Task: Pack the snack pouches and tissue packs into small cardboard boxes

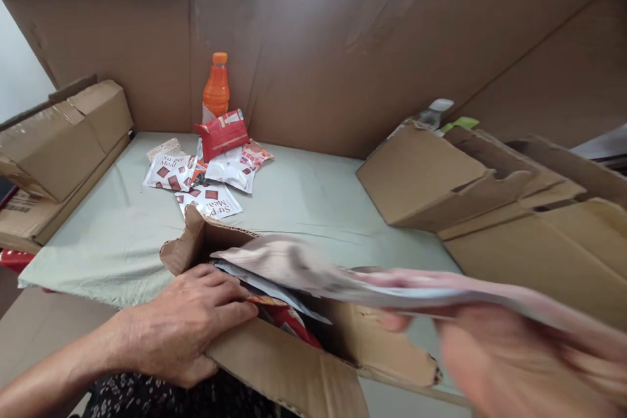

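In front of me stands an open cardboard box point(294, 366), with a red packet point(289, 320) and a pale blue-grey packet point(274, 290) inside. My left hand point(196, 320) is closed over the box's near wall at its left end, fingertips inside by the packets and thumb outside. A flat, pale, pink-edged packet point(313, 268), smeared by motion, is pinched in my right hand point(499, 346). It reaches across the top of the box, its far end above the box's left part. What is printed on it cannot be read.
Several white "Su-per Meal" packets point(210, 201) lie on the pale green cloth point(313, 189), with a red pouch point(224, 136) on top. Behind them stands an orange bottle point(216, 88). Cardboard boxes flank the left point(78, 137) and right point(431, 173). A tall cardboard wall point(313, 65) closes the back.
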`<state>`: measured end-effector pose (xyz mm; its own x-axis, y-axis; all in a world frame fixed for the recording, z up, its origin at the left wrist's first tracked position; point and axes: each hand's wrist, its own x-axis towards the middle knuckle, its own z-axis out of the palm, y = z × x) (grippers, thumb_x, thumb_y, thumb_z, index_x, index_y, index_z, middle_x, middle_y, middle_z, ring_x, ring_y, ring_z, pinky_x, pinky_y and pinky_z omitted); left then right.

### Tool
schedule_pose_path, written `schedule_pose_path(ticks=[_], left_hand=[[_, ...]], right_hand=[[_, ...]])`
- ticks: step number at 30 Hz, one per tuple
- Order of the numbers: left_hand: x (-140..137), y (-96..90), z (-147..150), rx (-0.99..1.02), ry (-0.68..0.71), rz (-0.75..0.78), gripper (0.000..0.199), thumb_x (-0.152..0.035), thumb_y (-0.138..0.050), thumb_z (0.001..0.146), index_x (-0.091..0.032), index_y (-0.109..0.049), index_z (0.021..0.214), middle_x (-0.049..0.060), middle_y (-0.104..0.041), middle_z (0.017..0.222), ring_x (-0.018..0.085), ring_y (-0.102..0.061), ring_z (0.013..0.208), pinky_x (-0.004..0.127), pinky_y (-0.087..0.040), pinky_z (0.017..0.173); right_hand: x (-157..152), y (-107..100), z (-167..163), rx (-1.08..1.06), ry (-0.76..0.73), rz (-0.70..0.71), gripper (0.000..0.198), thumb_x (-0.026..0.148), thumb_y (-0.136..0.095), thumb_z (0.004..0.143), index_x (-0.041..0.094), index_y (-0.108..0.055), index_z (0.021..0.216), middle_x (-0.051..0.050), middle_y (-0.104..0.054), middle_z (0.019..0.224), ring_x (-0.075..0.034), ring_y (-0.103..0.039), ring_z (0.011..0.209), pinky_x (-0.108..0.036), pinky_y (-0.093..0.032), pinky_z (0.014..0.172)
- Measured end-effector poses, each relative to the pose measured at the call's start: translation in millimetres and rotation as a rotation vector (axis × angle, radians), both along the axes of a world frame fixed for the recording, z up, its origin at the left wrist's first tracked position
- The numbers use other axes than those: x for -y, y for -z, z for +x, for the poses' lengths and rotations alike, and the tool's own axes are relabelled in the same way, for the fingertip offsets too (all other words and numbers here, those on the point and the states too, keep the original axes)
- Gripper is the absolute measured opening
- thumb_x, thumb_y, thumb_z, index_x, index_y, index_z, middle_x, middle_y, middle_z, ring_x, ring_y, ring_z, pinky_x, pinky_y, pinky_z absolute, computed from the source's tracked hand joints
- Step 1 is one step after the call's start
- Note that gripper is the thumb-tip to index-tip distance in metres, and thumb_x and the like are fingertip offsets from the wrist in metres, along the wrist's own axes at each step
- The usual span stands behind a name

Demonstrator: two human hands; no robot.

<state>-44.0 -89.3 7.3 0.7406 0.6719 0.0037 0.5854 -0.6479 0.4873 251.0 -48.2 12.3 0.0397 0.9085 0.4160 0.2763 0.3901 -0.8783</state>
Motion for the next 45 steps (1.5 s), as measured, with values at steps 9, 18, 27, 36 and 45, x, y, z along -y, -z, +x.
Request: schedule_pose_path(ticks=[9,18,27,36,45], left_hand=[[-1,0.2,1,-0.027,0.017,0.027,0.067,-0.018,-0.062,0.07,-0.017,-0.053,0.136,0.014,-0.06,0.142,0.032,-0.054,0.131,0.049,-0.04,0.113],[3,5.0,1,-0.018,-0.007,0.05,0.065,-0.015,-0.064,0.071,-0.021,-0.052,0.135,0.012,-0.061,0.139,0.032,-0.054,0.13,0.049,-0.039,0.113],[2,-2.6,0,-0.031,0.024,0.021,0.066,-0.018,-0.065,0.072,-0.02,-0.051,0.136,0.012,-0.06,0.139,0.033,-0.054,0.128,0.048,-0.041,0.111],[0,-1.7,1,-0.035,0.013,0.013,0.067,-0.016,-0.064,0.071,-0.02,-0.051,0.136,0.013,-0.06,0.139,0.033,-0.053,0.129,0.049,-0.041,0.11],[2,3.3,1,-0.022,0.006,0.045,0.066,-0.017,-0.065,0.069,-0.019,-0.052,0.134,0.013,-0.059,0.142,0.032,-0.053,0.13,0.048,-0.036,0.115]], right_hand=[[9,-5,-25,0.142,0.003,0.035,0.013,0.039,-0.071,0.089,0.038,-0.083,0.094,0.002,-0.08,0.08,-0.025,-0.076,0.07,-0.038,-0.067,0.072],[-20,26,-18,0.858,-0.42,0.171,0.032,0.029,-0.046,0.102,0.023,-0.075,0.114,-0.006,-0.08,0.109,-0.023,-0.078,0.093,-0.036,-0.065,0.077],[-23,33,-14,0.988,-0.4,0.275,0.034,0.026,-0.041,0.103,0.023,-0.073,0.114,-0.006,-0.08,0.107,-0.022,-0.078,0.089,-0.033,-0.062,0.072],[-28,15,-19,1.027,-0.461,0.278,0.028,0.025,-0.044,0.102,0.023,-0.071,0.113,-0.004,-0.08,0.104,-0.019,-0.077,0.081,-0.032,-0.059,0.07],[-50,13,-34,1.152,-0.659,0.293,0.022,0.018,-0.055,0.094,0.028,-0.072,0.104,-0.003,-0.077,0.099,-0.019,-0.072,0.082,-0.029,-0.056,0.069]])
